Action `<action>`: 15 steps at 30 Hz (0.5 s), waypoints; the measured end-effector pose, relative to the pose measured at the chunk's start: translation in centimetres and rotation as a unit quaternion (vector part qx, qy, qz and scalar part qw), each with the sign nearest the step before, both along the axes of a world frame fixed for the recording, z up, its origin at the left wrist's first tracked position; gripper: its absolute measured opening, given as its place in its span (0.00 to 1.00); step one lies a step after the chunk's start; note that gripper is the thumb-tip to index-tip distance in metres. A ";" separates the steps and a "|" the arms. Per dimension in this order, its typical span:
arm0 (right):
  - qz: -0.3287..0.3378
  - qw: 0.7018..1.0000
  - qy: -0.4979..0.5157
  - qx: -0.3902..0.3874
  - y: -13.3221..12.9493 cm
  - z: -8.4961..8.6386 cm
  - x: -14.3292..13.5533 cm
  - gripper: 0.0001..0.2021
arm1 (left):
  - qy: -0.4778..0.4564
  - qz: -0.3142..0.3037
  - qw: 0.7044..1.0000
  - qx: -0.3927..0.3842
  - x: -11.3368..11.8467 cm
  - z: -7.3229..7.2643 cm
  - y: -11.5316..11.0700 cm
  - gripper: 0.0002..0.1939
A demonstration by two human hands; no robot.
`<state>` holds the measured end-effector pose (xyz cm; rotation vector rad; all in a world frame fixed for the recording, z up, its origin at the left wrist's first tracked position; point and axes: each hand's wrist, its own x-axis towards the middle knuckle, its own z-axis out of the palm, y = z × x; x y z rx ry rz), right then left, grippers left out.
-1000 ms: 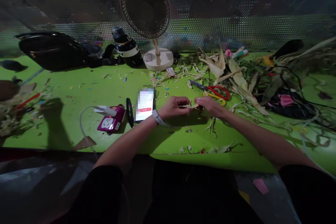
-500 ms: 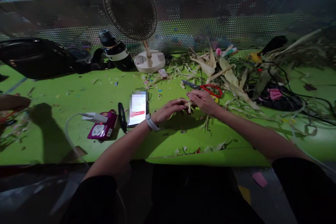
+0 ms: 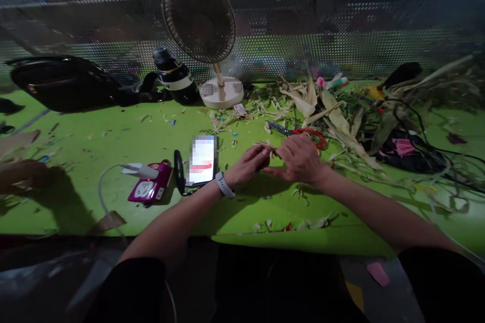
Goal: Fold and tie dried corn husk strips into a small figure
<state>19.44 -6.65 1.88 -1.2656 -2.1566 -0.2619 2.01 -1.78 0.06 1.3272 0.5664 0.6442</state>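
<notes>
My left hand point(image 3: 252, 162), with a white watch band at its wrist, is closed round a small piece of dry corn husk point(image 3: 272, 151) above the green table. Against the same piece, from the right, my right hand point(image 3: 299, 159) pinches its end between thumb and fingers. Part of the husk is hidden by the fingers. Just behind my right hand lie scissors point(image 3: 308, 133) with red handles, blades pointing left. Farther back is a pile of dry husks point(image 3: 337, 116).
A lit phone point(image 3: 202, 161), a purple power strip point(image 3: 149, 184) and a black round object lie on the left. Behind stand a fan point(image 3: 222, 93), a bottle point(image 3: 176, 81) and a black bag point(image 3: 64, 83). Another person's hand point(image 3: 18, 176) is at the left edge.
My right hand has turned, its back now more to the camera and fingers lower. My left hand's fingers have curled in. The other person's hand has moved lower. The view has shifted slightly.
</notes>
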 end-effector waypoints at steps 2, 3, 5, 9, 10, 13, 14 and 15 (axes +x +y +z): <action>0.010 1.000 -0.025 -0.002 0.0 -0.2 -0.2 0.21 | 0.001 -0.002 1.000 0.017 0.1 0.0 -0.2 0.23; 0.017 1.000 -0.024 -0.009 0.0 -0.3 -0.2 0.19 | 0.001 -0.008 0.999 0.032 0.0 0.0 -0.2 0.23; 0.032 0.999 -0.014 -0.023 0.2 -0.3 0.1 0.18 | 0.013 -0.024 0.996 0.088 -0.2 0.1 -0.1 0.24; 0.029 0.999 -0.007 -0.015 0.4 0.1 0.7 0.17 | 0.073 -0.053 0.961 0.262 -0.7 0.6 0.7 0.20; 0.025 1.000 -0.005 -0.015 0.4 0.2 0.8 0.17 | 0.081 -0.059 0.953 0.288 -0.8 0.6 0.8 0.20; 0.021 0.998 0.037 -0.056 0.3 0.9 0.9 0.19 | 0.088 -0.082 0.943 0.309 -0.9 0.7 1.0 0.19; 0.026 0.993 0.067 -0.090 0.2 1.2 1.0 0.20 | 0.087 -0.091 0.946 0.300 -0.9 0.6 0.9 0.19; 0.030 0.984 0.108 -0.135 0.3 1.3 1.1 0.23 | 0.092 -0.105 0.949 0.281 -1.0 0.6 0.8 0.19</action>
